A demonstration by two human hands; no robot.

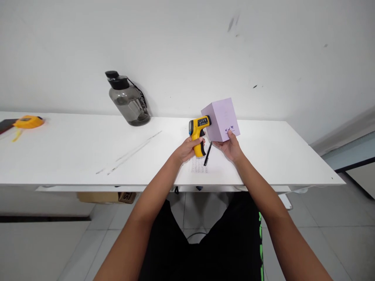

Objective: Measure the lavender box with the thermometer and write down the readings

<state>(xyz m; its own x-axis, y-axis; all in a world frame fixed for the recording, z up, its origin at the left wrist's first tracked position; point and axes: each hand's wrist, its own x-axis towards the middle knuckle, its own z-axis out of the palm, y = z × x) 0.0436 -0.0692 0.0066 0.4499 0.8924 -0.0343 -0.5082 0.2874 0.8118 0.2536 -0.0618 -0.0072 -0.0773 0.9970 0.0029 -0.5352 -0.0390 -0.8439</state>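
Observation:
My left hand [188,149] is closed around the handle of a yellow and black infrared thermometer [198,145]. Its dark nose points right, against or very close to the left face of a lilac box [226,117]. With the thumb on the front face and fingers underneath, my right hand [231,147] grips that box, which is tilted above the table. Small dark marks show near the box's lower edge. Between my hands, a black pen [208,154] lies over a sheet of paper [199,168] covered with rows of writing too small to read.
A grey see-through water bottle [129,102] with a black lid stands by the wall, left of my hands. Farther left lies an orange tape measure [31,121]. The white table [73,152] carries dark streaks. Below its front edge sits a cardboard box [99,197].

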